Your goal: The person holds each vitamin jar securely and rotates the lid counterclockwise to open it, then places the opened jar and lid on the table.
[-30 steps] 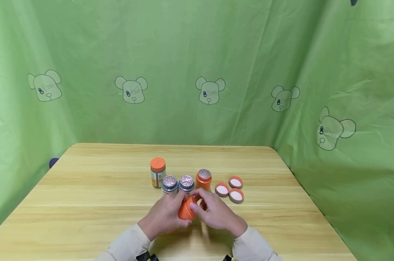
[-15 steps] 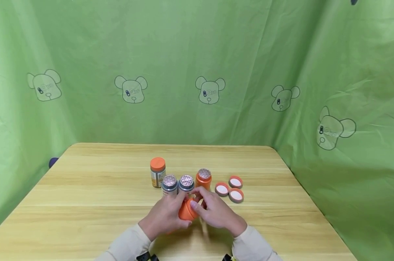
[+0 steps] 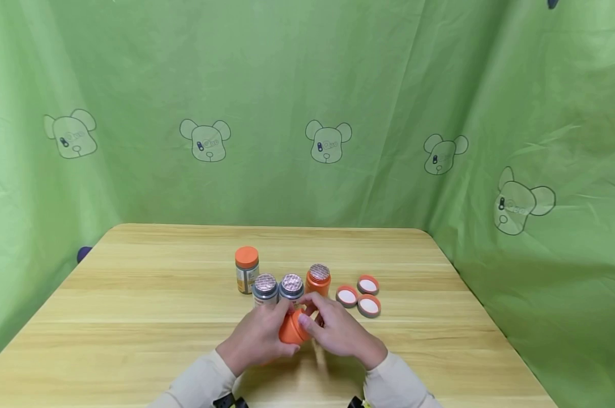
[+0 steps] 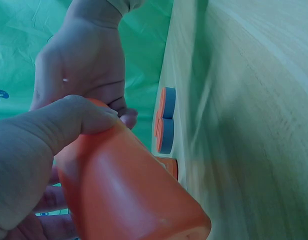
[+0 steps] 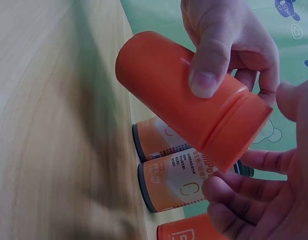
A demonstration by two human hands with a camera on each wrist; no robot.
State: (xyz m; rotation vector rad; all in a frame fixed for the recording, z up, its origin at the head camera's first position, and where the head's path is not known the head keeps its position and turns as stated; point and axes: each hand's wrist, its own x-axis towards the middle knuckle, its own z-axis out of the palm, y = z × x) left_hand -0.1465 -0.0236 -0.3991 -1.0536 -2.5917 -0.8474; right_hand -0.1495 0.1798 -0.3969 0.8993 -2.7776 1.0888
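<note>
My left hand (image 3: 259, 334) grips an orange bottle (image 5: 164, 75) by its body, thumb along one side. The bottle is held tilted above the table. Its orange cap (image 5: 239, 132) sits on the neck, facing my right hand (image 3: 340, 328). Curled fingers (image 5: 224, 195) of the right hand lie around the cap, with the thumb near its edge. Just beyond the hands stand two grey-topped bottles with foil seals (image 3: 265, 283) (image 3: 291, 283), and another orange bottle (image 3: 318, 279) with a foil-sealed mouth.
A capped bottle (image 3: 246, 271) with an orange lid stands behind, to the left. Three loose lids (image 3: 346, 296) lie inside-up at the right of the bottles. A green curtain (image 3: 267, 187) hangs along the back and sides of the wooden table (image 3: 134, 294).
The right thumb has shifted slightly rightward at the cap. Both hands stay in nearly the same place, and the standing bottles and lids have not moved.
</note>
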